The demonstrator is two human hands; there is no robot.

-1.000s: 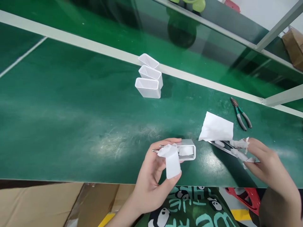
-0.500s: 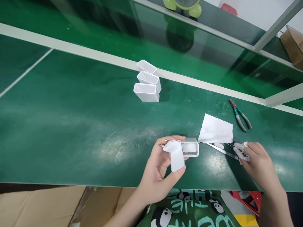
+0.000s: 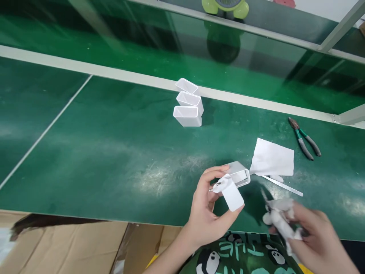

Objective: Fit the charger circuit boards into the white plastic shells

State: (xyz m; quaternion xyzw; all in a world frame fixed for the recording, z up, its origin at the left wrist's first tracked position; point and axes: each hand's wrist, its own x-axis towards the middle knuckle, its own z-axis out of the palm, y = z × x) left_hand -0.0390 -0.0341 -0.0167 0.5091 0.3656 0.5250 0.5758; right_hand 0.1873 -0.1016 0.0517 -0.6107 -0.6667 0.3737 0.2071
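My left hand point(image 3: 209, 207) is closed around a white charger housing point(image 3: 235, 171), whose open end faces right. It also holds a white plug cover with two round metal pins point(image 3: 232, 194), tilted in front of the housing, thumb at its lower corner. Something white shows inside the housing's opening. To the right, my right hand point(image 3: 310, 228), smeared by motion and with white coverings on its fingertips, grips thin pointed tweezers point(image 3: 264, 195), their tips toward the housing. Between the hands and farther back lies a white sheet point(image 3: 272, 158), with a flat metal strip point(image 3: 282, 185) at its near edge.
Three white open housings point(image 3: 187, 116) stand in a row near the pale rail point(image 3: 128, 76). Pliers with green and grey handles point(image 3: 305, 139) lie at the right. A small white piece point(image 3: 276, 178) lies by the sheet. Cardboard point(image 3: 57, 247) is below the table's front edge.
My right hand has lifted the tweezers from beside the sheet and brought them left and nearer to me. My left hand has tilted the plug cover and housing. The view has shifted left.
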